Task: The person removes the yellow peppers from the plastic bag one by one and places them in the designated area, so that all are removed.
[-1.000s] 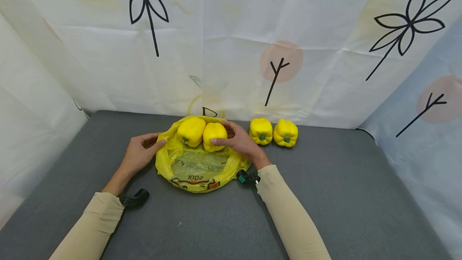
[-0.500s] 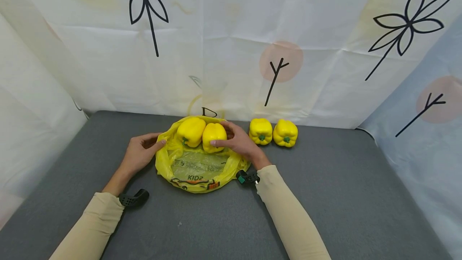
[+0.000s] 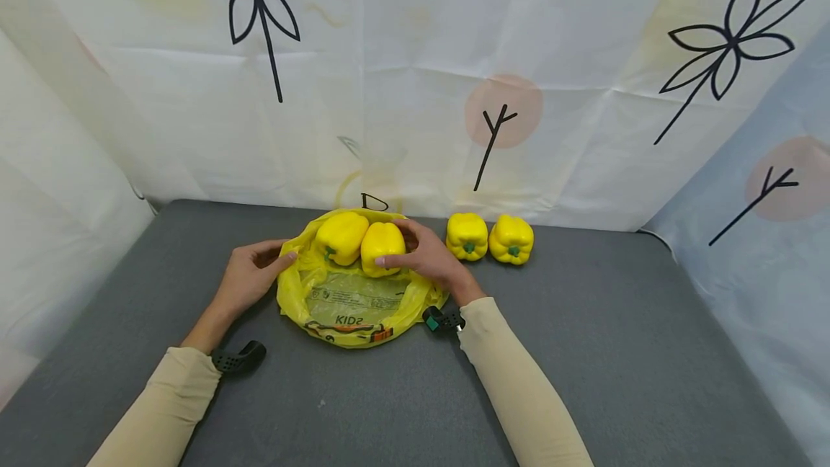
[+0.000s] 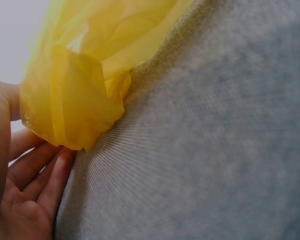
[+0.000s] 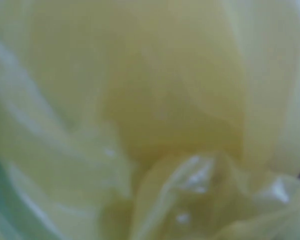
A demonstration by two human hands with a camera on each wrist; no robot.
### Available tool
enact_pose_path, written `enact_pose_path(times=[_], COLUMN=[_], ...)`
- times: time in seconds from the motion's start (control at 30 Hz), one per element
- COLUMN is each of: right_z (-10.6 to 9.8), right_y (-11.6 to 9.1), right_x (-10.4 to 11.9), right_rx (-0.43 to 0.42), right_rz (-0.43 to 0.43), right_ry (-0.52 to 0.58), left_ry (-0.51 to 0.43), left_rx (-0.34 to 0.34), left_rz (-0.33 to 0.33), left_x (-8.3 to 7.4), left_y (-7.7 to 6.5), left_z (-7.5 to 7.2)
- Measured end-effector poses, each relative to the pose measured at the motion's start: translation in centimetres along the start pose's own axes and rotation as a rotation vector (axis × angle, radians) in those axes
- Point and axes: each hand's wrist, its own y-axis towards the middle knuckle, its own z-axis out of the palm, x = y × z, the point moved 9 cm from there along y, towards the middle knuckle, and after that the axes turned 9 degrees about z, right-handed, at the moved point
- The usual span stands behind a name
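Observation:
A yellow plastic bag lies mouth up on the dark table in the head view. My left hand pinches its left rim; the left wrist view shows the thumb and fingers of that hand on either side of the bag's edge. Inside at the back sits one yellow bell pepper. Just right of it, my right hand grips another yellow bell pepper within the bag's mouth. Blurred yellow bag film fills the right wrist view, hiding the right fingers there.
Two more yellow bell peppers, one beside the other, stand on the table to the right of the bag. Behind the table hangs a pale printed cloth. Each wrist wears a black band.
The bell pepper in my right hand has moved slightly down and left inside the bag. My left hand stays at the rim, with no visible change in its hold.

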Motion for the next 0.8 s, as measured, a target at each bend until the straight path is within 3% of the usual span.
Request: enact_pose_path(times=[0.8], right_z=[-0.7], right_y=[-1.2], right_x=[2.7], right_rx=[-0.025], right_rz=[-0.091], right_ry=[0.050], left_ry=[0.040], left_rx=[0.010], left_rz=[-0.007], left_x=[0.0], left_y=[-0.1], left_z=[0.0])
